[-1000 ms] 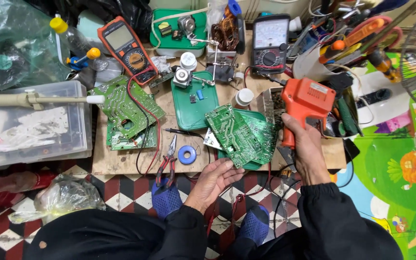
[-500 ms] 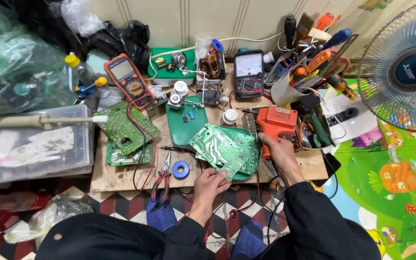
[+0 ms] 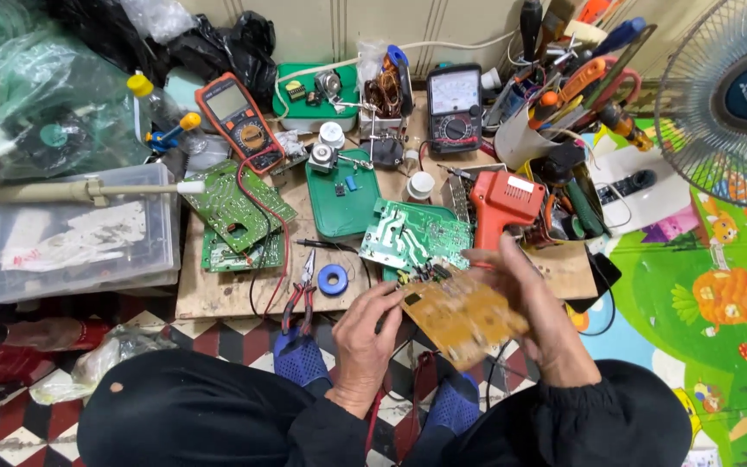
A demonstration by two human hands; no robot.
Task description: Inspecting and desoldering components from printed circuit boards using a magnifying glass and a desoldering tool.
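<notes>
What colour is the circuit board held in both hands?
The circuit board is yellowish tan, seen in the head view.

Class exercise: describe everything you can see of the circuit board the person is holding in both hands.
The circuit board is a flat, roughly rectangular panel, tan-yellow on the face turned up, looking like bare laminate with faint traces. Small dark components line its upper left edge. It is lifted off the wooden workbench and tilted, held above the person's lap. The left hand pinches its left edge; the right hand grips its right side. Blur hides finer detail.
</notes>
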